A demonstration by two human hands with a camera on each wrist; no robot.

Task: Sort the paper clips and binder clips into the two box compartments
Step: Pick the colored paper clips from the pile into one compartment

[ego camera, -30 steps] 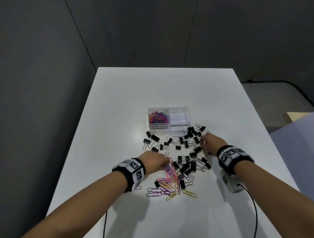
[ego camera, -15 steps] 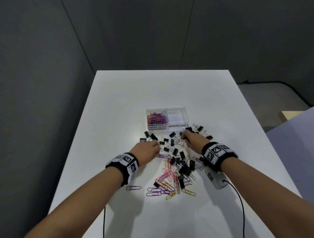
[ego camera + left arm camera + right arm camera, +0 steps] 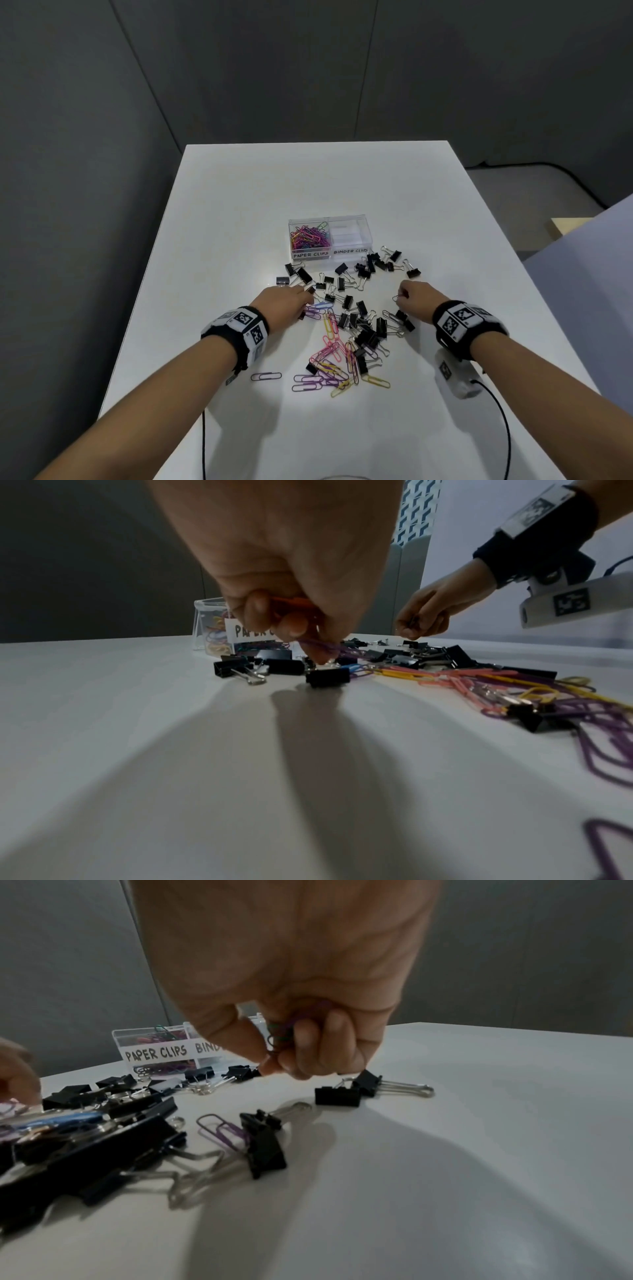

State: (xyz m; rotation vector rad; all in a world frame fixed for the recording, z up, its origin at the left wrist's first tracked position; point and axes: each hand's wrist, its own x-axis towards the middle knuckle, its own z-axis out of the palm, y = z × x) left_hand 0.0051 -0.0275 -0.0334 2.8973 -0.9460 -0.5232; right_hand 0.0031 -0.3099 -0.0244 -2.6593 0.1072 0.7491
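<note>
Both hands have shifted across the scattered clips: left hand [image 3: 286, 301] pinches purple paper clips [image 3: 329, 646], right hand [image 3: 416, 298] clutches gathered paper clips [image 3: 284, 1031], binder compartment [image 3: 349, 233] unfilled.

I read two hand-lettered white labels on the front wall of the clear box [image 3: 330, 255]: "PAPER CLIPS" [image 3: 310, 255] on the left compartment and "BINDER CLIPS" [image 3: 350, 251] on the right one. From my right wrist view the second label is cut off at "BIND" by the fingers. The wristbands [image 3: 459, 317] carry only black-and-white square marker patterns, no lettering I can read.
</note>
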